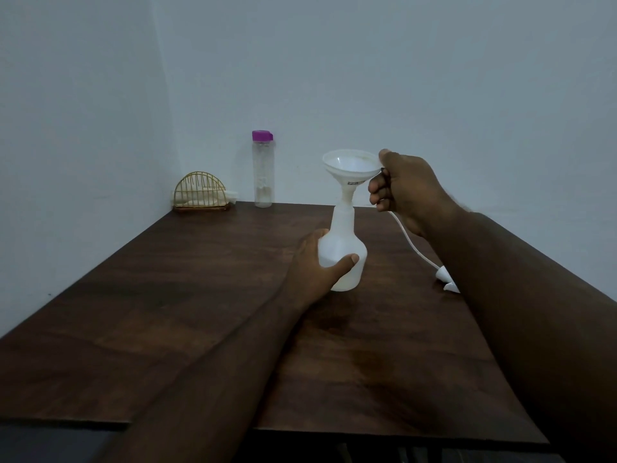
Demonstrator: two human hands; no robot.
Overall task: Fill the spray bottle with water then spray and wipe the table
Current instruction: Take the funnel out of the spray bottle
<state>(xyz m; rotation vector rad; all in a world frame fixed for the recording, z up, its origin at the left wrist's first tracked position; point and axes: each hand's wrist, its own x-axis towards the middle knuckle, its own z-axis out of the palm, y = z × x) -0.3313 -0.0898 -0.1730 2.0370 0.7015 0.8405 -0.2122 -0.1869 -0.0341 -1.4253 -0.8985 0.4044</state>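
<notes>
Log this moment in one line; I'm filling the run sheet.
left hand holds spray bottle | right hand holds funnel in neck

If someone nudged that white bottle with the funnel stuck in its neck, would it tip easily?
Probably. The funnel makes the spray bottle top-heavy, and the thin translucent plastic looks light. Both hands, left and right, are steadying them, which suggests so.

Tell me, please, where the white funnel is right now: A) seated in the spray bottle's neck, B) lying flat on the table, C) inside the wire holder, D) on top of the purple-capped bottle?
A: the funnel stands with its stem in the neck of the spray bottle, its rim pinched by the right hand.
</notes>
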